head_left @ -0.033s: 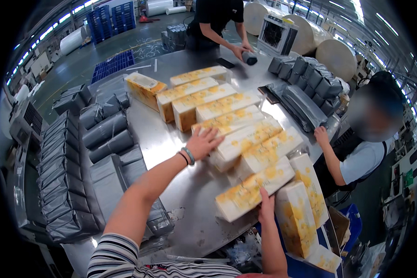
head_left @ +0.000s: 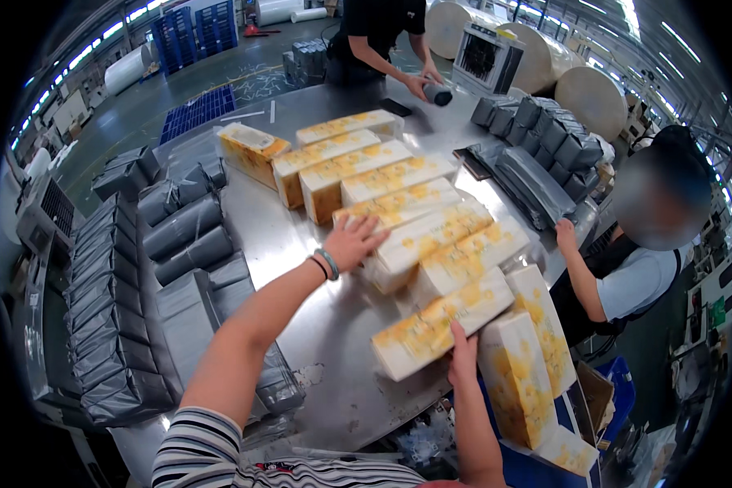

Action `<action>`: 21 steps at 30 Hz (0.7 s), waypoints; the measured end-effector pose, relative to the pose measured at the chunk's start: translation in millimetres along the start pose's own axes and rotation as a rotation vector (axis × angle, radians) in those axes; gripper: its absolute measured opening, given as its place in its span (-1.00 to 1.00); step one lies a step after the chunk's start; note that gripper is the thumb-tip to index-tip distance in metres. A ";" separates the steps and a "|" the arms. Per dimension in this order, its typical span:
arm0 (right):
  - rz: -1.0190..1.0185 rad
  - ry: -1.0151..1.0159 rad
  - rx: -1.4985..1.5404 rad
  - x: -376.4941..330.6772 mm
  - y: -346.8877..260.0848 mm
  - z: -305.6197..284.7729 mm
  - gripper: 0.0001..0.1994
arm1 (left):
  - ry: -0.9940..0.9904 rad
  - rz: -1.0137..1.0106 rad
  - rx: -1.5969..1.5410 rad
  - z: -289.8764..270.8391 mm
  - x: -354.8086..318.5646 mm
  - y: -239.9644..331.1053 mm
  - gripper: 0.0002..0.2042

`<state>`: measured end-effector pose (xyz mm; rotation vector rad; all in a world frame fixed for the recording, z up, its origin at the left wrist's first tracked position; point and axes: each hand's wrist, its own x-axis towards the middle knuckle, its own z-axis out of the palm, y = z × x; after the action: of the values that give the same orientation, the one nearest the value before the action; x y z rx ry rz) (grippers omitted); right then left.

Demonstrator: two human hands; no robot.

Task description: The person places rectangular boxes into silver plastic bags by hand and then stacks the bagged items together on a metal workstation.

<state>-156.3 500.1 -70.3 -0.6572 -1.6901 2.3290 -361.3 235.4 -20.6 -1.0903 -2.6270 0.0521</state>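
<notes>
Long white-and-yellow, flower-patterned packs that look like tissue packs lie in a slanting row across the metal table. My left hand (head_left: 352, 244) rests on the near left ends of the packs in the middle, fingers spread, touching a tissue pack (head_left: 407, 203) and the one beside it (head_left: 435, 236). At the near end of the row, my right hand (head_left: 463, 356) grips a tissue pack (head_left: 443, 324) by its lower right side, thumb on top; its other fingers are hidden underneath. More tissue packs (head_left: 519, 382) lie slanted just right of my right hand.
Grey plastic-wrapped bundles (head_left: 110, 309) line the table's (head_left: 317, 342) left side; others (head_left: 545, 138) are piled far right. A co-worker at the far edge holds a dark roll (head_left: 437, 94). Another person stands at the right, a hand (head_left: 565, 233) near grey film. A blue crate (head_left: 618, 390) is below right.
The pack in my right hand has shifted slightly left and away from me. My left hand has moved slightly away, still on the packs. The far co-worker's roll has moved slightly.
</notes>
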 end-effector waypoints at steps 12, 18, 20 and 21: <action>0.034 0.373 -0.174 99.3 -0.2 192.6 -0.03 | -0.024 -0.075 -0.617 -94.8 -110.0 58.9 -0.30; 0.210 -0.286 0.391 159.1 45.6 166.7 -0.47 | 0.052 -0.191 -0.477 -182.0 -211.9 114.3 -0.37; 0.006 -0.322 0.288 89.7 41.8 165.5 -0.77 | 0.261 -0.517 -0.465 -187.7 -285.0 120.6 -0.35; -0.170 -0.245 0.188 13.5 15.8 176.1 -0.86 | 0.387 -0.710 -0.423 -186.0 -326.5 124.8 -0.29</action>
<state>-246.9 350.0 -44.0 -0.1926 -1.5217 2.4838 -4.4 81.8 55.4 -0.1668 -2.5441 -0.8024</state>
